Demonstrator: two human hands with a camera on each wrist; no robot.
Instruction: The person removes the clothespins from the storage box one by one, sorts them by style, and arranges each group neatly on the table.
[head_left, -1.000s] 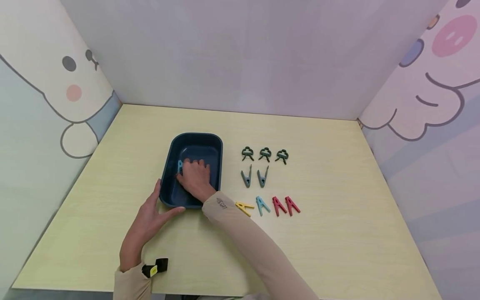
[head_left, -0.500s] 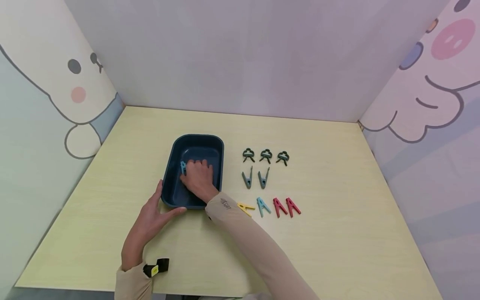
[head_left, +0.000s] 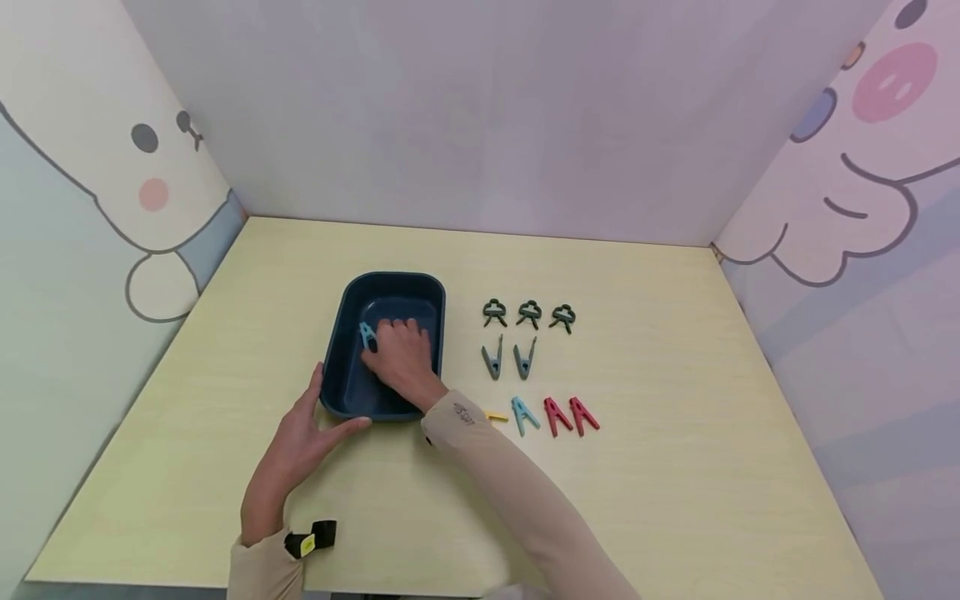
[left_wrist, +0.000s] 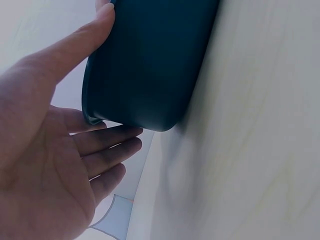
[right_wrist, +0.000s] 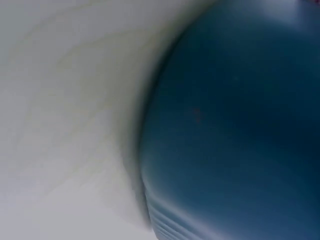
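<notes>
A dark blue plastic bin (head_left: 333, 379) stands on the table left of the middle. My left hand (head_left: 296, 442) spans its near left corner: in the left wrist view the thumb touches the rim and fairly straight fingers lie along the wall. Inside the bin is my right hand (head_left: 405, 358), knuckles up, its fingertips hidden below it. A light blue clothespin (head_left: 367, 334) lies in the bin just left of that hand; whether the fingers hold anything is not visible. The right wrist view shows only the outer bin wall (right_wrist: 225, 125) and the tabletop, blurred.
Right of the bin are three dark green clips (head_left: 530, 312), two grey-green clothespins (head_left: 492, 358), a light blue clothespin (head_left: 524, 414), two red clothespins (head_left: 557, 415) and a yellow clothespin (head_left: 497, 416) partly behind my right sleeve. Walls border the table (head_left: 675, 417).
My right hand has shifted slightly right inside the bin, so more of the light blue clothespin shows. The right sleeve now covers more of the yellow clothespin. My left hand stays at the corner.
</notes>
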